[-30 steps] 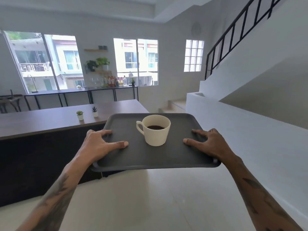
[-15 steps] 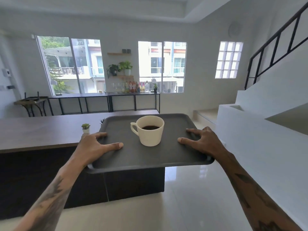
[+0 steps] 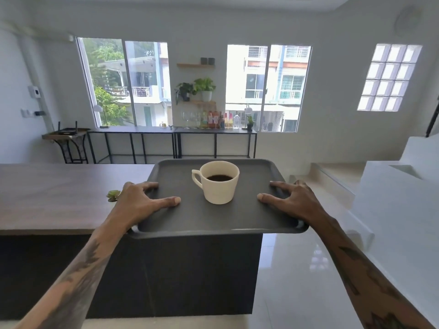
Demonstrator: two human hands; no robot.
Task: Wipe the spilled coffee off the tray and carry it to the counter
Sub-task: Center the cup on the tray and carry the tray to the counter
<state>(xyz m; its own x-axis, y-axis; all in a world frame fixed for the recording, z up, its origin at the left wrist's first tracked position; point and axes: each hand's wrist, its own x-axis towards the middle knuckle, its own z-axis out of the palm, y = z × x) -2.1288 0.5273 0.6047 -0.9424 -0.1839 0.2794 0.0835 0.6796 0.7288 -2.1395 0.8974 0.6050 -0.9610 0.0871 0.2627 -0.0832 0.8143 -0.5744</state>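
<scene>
A dark grey tray (image 3: 213, 219) is held level in the air in front of me, over the right end of the wooden counter (image 3: 59, 193). My left hand (image 3: 140, 200) grips its left rim with the thumb lying on the tray's surface. My right hand (image 3: 294, 200) grips the right rim the same way. A cream cup (image 3: 219, 182) with dark coffee inside stands upright in the tray's middle, handle to the left. No spill shows on the tray.
A small green potted plant (image 3: 113, 195) sits on the counter beside my left wrist. The counter has a dark base (image 3: 190, 276). A white ledge (image 3: 399, 210) and steps rise at the right. Glossy pale floor lies below. Black side tables with bottles stand under the far windows.
The view has swung left and moved nearer to the counter. The tray, still held in both hands, now hangs over the counter's right end. The cup has stayed upright.
</scene>
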